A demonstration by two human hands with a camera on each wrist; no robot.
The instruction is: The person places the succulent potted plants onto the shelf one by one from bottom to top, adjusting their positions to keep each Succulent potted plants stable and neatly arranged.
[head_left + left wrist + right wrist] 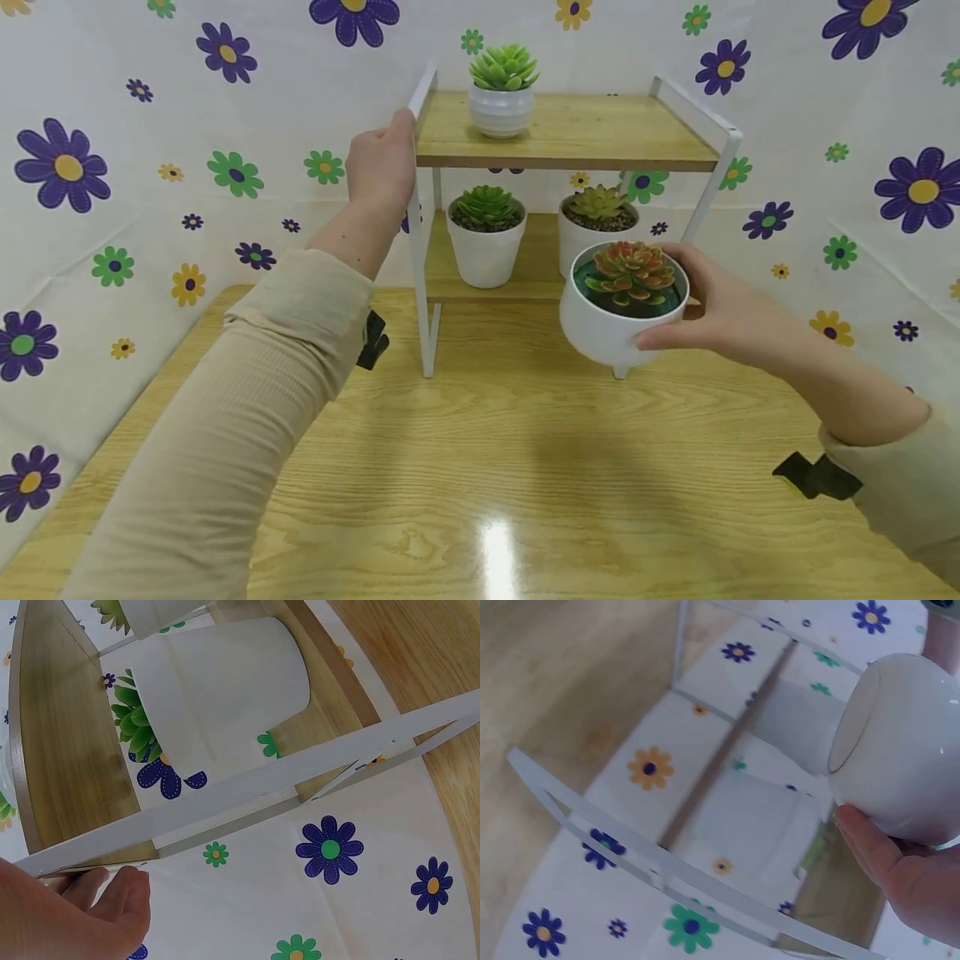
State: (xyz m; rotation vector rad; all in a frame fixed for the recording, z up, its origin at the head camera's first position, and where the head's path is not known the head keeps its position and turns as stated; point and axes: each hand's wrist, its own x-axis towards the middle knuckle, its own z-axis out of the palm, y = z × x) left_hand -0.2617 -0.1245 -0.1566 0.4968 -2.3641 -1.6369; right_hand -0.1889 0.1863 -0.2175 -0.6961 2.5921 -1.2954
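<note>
My right hand (720, 312) grips a round white pot with a reddish-green succulent (632, 275) by its right side, thumb in front. The pot is held up before the right part of a two-tier shelf (600, 129) with wooden boards and a white frame. In the right wrist view the white pot (900, 750) shows its smooth side and base, with my fingers against it. My left hand (382, 162) holds the shelf's upper left frame. In the left wrist view its fingers (124, 904) curl at the frame by the top board.
A bright green succulent in a ribbed white pot (501, 100) stands on the top board. On the lower board are a dark green potted succulent (487, 237) and a yellowish-green one (598, 218), partly behind the held pot. A flowered cloth (112, 208) hangs behind the wooden table (420, 467).
</note>
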